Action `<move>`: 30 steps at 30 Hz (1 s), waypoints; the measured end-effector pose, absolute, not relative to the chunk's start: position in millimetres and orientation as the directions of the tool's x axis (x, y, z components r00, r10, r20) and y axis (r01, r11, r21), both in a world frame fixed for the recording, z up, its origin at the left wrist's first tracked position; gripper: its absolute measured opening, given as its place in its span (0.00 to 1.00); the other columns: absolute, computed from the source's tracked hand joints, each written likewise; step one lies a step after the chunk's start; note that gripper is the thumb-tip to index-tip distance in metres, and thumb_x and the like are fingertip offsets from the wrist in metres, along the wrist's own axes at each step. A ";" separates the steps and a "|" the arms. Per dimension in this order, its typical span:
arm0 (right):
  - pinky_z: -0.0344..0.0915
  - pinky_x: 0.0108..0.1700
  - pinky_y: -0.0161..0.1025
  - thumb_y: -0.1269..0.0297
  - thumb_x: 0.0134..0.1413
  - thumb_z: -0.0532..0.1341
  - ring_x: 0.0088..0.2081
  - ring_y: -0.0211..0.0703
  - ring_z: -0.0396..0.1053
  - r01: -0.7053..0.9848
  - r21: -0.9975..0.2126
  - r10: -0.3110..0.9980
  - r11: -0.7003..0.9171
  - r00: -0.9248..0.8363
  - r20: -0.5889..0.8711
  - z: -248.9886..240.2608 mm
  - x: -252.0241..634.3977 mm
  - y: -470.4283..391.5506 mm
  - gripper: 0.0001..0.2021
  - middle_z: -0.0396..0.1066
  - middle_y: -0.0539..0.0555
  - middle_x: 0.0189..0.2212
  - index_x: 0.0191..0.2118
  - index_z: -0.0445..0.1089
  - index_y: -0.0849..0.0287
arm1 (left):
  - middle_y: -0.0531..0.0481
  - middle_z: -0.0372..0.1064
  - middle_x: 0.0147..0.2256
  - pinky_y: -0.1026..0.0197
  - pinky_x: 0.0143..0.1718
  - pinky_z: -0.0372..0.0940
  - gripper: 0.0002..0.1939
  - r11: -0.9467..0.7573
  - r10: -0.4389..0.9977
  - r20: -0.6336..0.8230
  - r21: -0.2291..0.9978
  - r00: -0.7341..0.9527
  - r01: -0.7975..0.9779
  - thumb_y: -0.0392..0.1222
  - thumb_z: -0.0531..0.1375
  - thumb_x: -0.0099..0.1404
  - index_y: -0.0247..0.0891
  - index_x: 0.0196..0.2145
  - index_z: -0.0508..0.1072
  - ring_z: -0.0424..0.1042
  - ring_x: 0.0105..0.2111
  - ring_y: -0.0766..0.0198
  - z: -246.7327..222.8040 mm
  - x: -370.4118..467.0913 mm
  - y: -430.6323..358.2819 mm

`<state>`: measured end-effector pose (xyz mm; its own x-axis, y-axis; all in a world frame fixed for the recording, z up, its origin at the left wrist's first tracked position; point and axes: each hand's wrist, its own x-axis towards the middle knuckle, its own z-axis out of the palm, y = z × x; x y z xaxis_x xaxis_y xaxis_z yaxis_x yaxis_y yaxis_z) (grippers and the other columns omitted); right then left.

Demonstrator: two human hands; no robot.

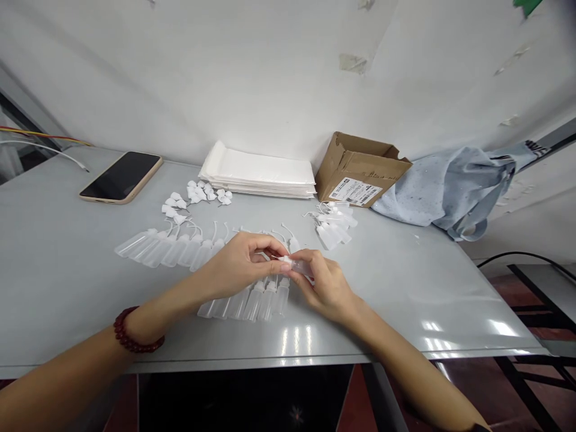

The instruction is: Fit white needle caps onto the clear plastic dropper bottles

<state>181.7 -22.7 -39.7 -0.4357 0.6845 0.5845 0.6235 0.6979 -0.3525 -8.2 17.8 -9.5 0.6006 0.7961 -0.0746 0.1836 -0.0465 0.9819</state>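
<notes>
Between my two hands is a small translucent plastic squeeze bottle (302, 267), tilted on its side above the table. My right hand (327, 284) is closed around its body. At its neck, the fingers of my left hand (245, 264) pinch a white needle-tip cap (285, 259), with a thin tip pointing left. Under and beside my left hand lie rows of similar bottles (177, 249) with thin white tails at their necks; my hand and forearm hide some of them. Another group of nearer bottles (255, 301) sits just below my fingers.
White caps (198, 191) lie in loose clusters at the back left, near a phone (121, 177). White padded envelopes (261, 171) are stacked against the wall beside an open cardboard box (360, 171). More bottles (333, 227) lie before the box; pale blue cloth (436, 189) is at right.
</notes>
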 end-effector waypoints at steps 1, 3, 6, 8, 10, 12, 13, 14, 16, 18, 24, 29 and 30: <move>0.69 0.27 0.35 0.66 0.62 0.54 0.31 0.42 0.74 0.616 -0.389 0.705 0.685 -0.429 0.565 -39.8 182.2 -23.4 0.08 0.74 0.57 0.34 0.46 0.57 0.57 | 0.52 0.73 0.33 0.65 0.35 0.67 0.10 -0.049 0.796 -0.069 0.983 0.601 0.178 0.46 0.64 0.58 0.38 0.35 0.76 0.72 0.34 0.65 -10.5 -8.7 17.8; 0.70 0.27 0.35 0.65 0.62 0.54 0.30 0.41 0.74 0.602 -0.443 0.734 0.664 -0.414 0.538 -40.1 183.4 -24.4 0.08 0.74 0.56 0.35 0.46 0.57 0.57 | 0.51 0.74 0.34 0.65 0.35 0.67 0.10 -0.046 0.797 -0.065 0.985 0.600 0.168 0.45 0.65 0.58 0.38 0.36 0.76 0.72 0.35 0.65 -11.6 -9.4 17.5; 0.70 0.28 0.35 0.65 0.61 0.55 0.30 0.41 0.75 0.605 -0.453 0.741 0.655 -0.395 0.543 -40.9 183.9 -24.9 0.08 0.74 0.55 0.34 0.45 0.58 0.56 | 0.51 0.74 0.34 0.65 0.36 0.67 0.11 -0.021 0.795 -0.083 0.986 0.601 0.164 0.46 0.65 0.57 0.38 0.35 0.76 0.72 0.36 0.64 -9.9 -8.9 16.5; 0.70 0.28 0.35 0.66 0.61 0.56 0.31 0.42 0.75 0.612 -0.427 0.722 0.666 -0.384 0.576 -42.0 183.3 -24.6 0.08 0.74 0.56 0.34 0.45 0.58 0.57 | 0.51 0.74 0.33 0.65 0.36 0.66 0.11 -0.015 0.795 -0.101 0.982 0.598 0.186 0.48 0.64 0.59 0.38 0.34 0.77 0.71 0.35 0.65 -7.2 -8.0 15.7; 0.70 0.28 0.35 0.68 0.61 0.56 0.32 0.42 0.75 0.608 -0.394 0.691 0.689 -0.386 0.612 -43.0 182.4 -23.8 0.08 0.74 0.57 0.34 0.45 0.58 0.57 | 0.52 0.74 0.31 0.65 0.35 0.65 0.13 -0.026 0.796 -0.110 0.976 0.596 0.215 0.50 0.61 0.61 0.38 0.32 0.77 0.71 0.33 0.65 -4.8 -7.4 15.1; 0.70 0.28 0.34 0.68 0.61 0.56 0.32 0.42 0.74 0.599 -0.380 0.673 0.705 -0.397 0.624 -43.6 181.7 -23.2 0.08 0.74 0.58 0.34 0.45 0.58 0.57 | 0.52 0.73 0.29 0.64 0.34 0.64 0.14 -0.043 0.796 -0.110 0.970 0.595 0.238 0.51 0.60 0.61 0.37 0.30 0.77 0.70 0.32 0.65 -3.8 -7.3 15.0; 0.70 0.28 0.35 0.68 0.61 0.56 0.32 0.42 0.74 0.597 -0.387 0.679 0.702 -0.400 0.615 -43.5 181.5 -23.1 0.08 0.74 0.58 0.34 0.45 0.58 0.57 | 0.52 0.73 0.29 0.64 0.33 0.64 0.14 -0.049 0.795 -0.110 0.968 0.596 0.245 0.51 0.60 0.62 0.37 0.29 0.77 0.69 0.31 0.65 -3.9 -7.5 15.1; 0.70 0.29 0.35 0.67 0.61 0.56 0.32 0.42 0.74 0.596 -0.406 0.694 0.693 -0.399 0.599 -43.2 181.6 -23.1 0.08 0.74 0.57 0.34 0.44 0.58 0.57 | 0.51 0.73 0.29 0.64 0.33 0.64 0.14 -0.051 0.794 -0.111 0.968 0.598 0.247 0.51 0.60 0.62 0.37 0.29 0.77 0.69 0.31 0.65 -4.3 -7.8 15.2; 0.70 0.28 0.35 0.66 0.61 0.56 0.30 0.41 0.74 0.589 -0.466 0.737 0.660 -0.389 0.553 -41.8 182.0 -23.5 0.08 0.73 0.56 0.34 0.44 0.58 0.57 | 0.51 0.73 0.29 0.63 0.33 0.65 0.13 -0.048 0.790 -0.107 0.971 0.604 0.235 0.50 0.60 0.61 0.37 0.31 0.77 0.70 0.32 0.64 -5.9 -8.2 15.3; 0.69 0.27 0.34 0.65 0.60 0.57 0.28 0.39 0.73 0.573 -0.542 0.784 0.614 -0.370 0.498 -40.1 182.8 -24.2 0.08 0.73 0.54 0.34 0.44 0.58 0.56 | 0.51 0.73 0.31 0.63 0.35 0.66 0.11 -0.061 0.791 -0.080 0.976 0.606 0.209 0.48 0.61 0.61 0.37 0.32 0.77 0.71 0.33 0.64 -7.9 -8.0 15.1; 0.68 0.27 0.33 0.65 0.58 0.58 0.28 0.38 0.72 0.562 -0.621 0.836 0.547 -0.321 0.446 -39.9 184.0 -24.1 0.09 0.72 0.53 0.34 0.43 0.58 0.56 | 0.50 0.75 0.36 0.61 0.41 0.67 0.09 -0.187 0.829 0.042 0.961 0.558 0.205 0.45 0.61 0.61 0.39 0.37 0.77 0.72 0.39 0.61 -10.4 -5.7 13.5; 0.70 0.28 0.36 0.67 0.60 0.56 0.32 0.42 0.74 0.610 -0.423 0.714 0.669 -0.370 0.595 -45.4 182.9 -21.7 0.08 0.72 0.56 0.35 0.45 0.57 0.56 | 0.51 0.75 0.33 0.63 0.38 0.66 0.13 -0.150 0.796 -0.021 0.961 0.605 0.231 0.49 0.58 0.64 0.38 0.34 0.77 0.72 0.35 0.63 -5.7 -5.6 13.8; 0.70 0.28 0.36 0.67 0.61 0.56 0.32 0.43 0.74 0.615 -0.382 0.688 0.689 -0.390 0.612 -46.3 182.8 -21.5 0.08 0.72 0.56 0.34 0.45 0.57 0.56 | 0.51 0.74 0.31 0.63 0.37 0.65 0.14 -0.148 0.793 -0.034 0.958 0.608 0.246 0.50 0.57 0.64 0.38 0.33 0.77 0.72 0.34 0.63 -4.9 -5.5 13.8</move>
